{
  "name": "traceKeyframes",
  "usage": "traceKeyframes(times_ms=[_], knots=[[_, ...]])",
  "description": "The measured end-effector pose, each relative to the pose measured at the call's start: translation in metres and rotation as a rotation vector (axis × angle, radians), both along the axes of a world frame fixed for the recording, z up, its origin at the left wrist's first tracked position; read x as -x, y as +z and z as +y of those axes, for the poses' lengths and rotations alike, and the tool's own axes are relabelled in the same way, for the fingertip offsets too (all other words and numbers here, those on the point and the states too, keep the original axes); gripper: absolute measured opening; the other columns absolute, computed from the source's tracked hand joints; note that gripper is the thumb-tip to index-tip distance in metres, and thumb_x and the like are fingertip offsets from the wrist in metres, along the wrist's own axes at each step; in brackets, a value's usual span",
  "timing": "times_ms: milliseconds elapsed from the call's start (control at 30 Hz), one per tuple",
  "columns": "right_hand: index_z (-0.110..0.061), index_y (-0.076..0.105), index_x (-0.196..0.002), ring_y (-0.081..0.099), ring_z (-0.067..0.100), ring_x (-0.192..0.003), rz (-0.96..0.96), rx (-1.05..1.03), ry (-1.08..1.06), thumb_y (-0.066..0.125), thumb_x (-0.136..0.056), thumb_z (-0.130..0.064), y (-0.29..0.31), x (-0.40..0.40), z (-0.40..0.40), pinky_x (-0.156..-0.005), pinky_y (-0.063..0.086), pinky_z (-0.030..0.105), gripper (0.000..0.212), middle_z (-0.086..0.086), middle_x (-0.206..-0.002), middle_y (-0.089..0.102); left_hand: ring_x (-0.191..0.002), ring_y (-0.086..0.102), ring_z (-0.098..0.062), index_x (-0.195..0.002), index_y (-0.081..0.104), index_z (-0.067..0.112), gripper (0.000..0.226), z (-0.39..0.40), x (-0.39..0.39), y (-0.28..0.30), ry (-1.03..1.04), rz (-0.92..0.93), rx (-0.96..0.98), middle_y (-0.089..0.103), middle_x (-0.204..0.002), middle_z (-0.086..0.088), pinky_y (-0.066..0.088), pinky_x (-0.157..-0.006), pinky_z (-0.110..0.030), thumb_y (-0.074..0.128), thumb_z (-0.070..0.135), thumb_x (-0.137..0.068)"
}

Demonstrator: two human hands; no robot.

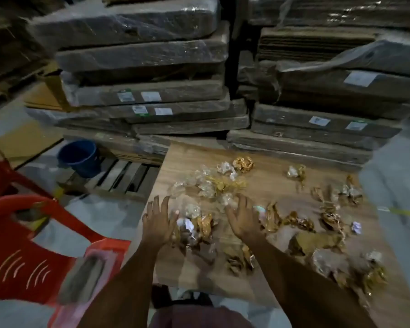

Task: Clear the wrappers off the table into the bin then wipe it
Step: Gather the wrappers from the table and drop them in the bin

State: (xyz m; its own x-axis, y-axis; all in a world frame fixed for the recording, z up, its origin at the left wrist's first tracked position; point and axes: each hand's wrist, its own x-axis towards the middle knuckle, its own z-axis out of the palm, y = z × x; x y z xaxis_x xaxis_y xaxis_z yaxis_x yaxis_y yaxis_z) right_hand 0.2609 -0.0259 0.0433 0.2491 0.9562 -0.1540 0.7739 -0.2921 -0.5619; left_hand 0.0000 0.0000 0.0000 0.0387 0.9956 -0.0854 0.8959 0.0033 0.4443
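Observation:
Several crumpled gold and clear wrappers (243, 164) lie scattered over the wooden table (270, 185). A heap of them (199, 227) sits between my two hands near the table's left side. My left hand (159, 220) hovers at the heap's left with fingers spread and straight. My right hand (243, 217) is at the heap's right, fingers spread over clear wrappers. Neither hand grips anything. A blue bucket (79, 157) stands on the floor, left of the table's far corner.
A red plastic chair (21, 245) stands at the left, with a pink and grey cloth (85, 278) on its seat edge. Tall stacks of wrapped flat cardboard (147, 86) rise behind the table. A wooden pallet (126, 176) lies beside the bucket.

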Motion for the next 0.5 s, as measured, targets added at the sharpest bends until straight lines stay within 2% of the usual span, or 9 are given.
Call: traceKeyframes(times_ms=[67,167,267,367,500], knots=[[-0.012,0.037,-0.151,0.048,0.037,-0.132,-0.013,0.061,-0.014,0.024,-0.085,-0.072,-0.015,0.017,-0.001,-0.107,0.042,0.047,0.09,0.015,-0.15,0.04,-0.151,0.019,-0.037,-0.158,0.025,0.021,0.074,0.003,0.015,-0.006,-0.008,-0.008,0.04,0.019,-0.165,-0.014,0.027,-0.116,-0.058,0.026,0.063,-0.097],[-0.012,0.036,-0.15,0.047,0.037,-0.133,0.002,0.115,-0.028,0.023,-0.083,-0.075,-0.034,0.042,-0.014,-0.107,0.041,0.047,0.093,0.015,-0.152,0.035,-0.152,0.018,-0.035,-0.159,0.022,0.024,0.087,-0.001,0.029,-0.024,-0.039,-0.013,0.093,0.017,-0.167,-0.011,0.027,-0.116,-0.058,0.012,0.073,-0.087],[-0.017,0.034,-0.153,0.033,0.035,-0.145,-0.01,0.128,-0.103,0.021,-0.08,-0.078,-0.048,0.057,-0.02,-0.115,0.03,0.051,0.096,0.012,-0.159,0.031,-0.153,0.014,-0.036,-0.16,0.019,0.026,0.091,-0.002,0.032,-0.036,-0.063,-0.09,0.124,0.011,-0.169,-0.01,0.023,-0.117,-0.059,0.021,0.079,-0.085],[-0.016,0.041,-0.151,0.031,0.04,-0.146,-0.146,0.067,-0.33,0.032,-0.09,-0.071,-0.056,0.067,-0.028,-0.118,0.025,0.06,0.083,0.018,-0.159,0.036,-0.155,0.005,-0.036,-0.16,0.016,0.028,0.099,0.0,0.031,-0.048,-0.089,-0.115,0.15,0.001,-0.17,-0.009,0.018,-0.118,-0.061,0.03,0.084,-0.08],[-0.016,0.022,-0.159,0.016,0.043,-0.151,-0.129,0.116,-0.648,0.031,-0.094,-0.07,-0.062,0.067,-0.042,-0.12,0.017,0.064,0.085,0.018,-0.168,0.015,-0.156,0.001,-0.036,-0.155,0.031,0.022,0.098,0.013,0.024,-0.06,-0.125,-0.124,0.107,-0.001,-0.17,-0.01,0.018,-0.117,-0.061,0.04,0.081,-0.077]])
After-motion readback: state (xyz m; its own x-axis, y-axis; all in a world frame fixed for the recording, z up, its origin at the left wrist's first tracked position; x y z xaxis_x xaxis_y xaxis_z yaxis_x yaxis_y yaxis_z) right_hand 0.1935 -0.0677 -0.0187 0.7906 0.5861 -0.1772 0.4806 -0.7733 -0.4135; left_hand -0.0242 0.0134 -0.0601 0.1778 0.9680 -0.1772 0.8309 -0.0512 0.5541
